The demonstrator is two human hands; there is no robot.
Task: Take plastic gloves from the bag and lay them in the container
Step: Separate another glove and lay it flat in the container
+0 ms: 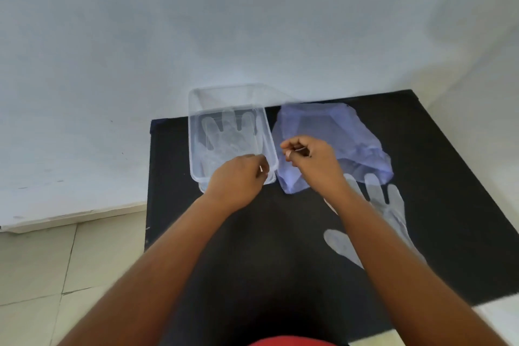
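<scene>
A clear plastic container (196,109) sits at the back left of the black mat, with transparent plastic gloves (224,137) lying flat inside. To its right lies a crumpled, pale purple translucent bag (356,135). Another clear glove (390,205) lies on the mat in front of the bag, partly under my right forearm. My left hand (238,180) hovers over the container's near right corner with fingers curled shut; nothing clearly shows in it. My right hand (311,160) is over the bag's left edge, thumb and forefinger pinched on thin plastic there.
The black mat (449,177) lies on a pale tiled floor (42,261) against a white wall (252,22). A low white ledge (70,211) runs along the left. A red garment (292,341) shows at the bottom edge.
</scene>
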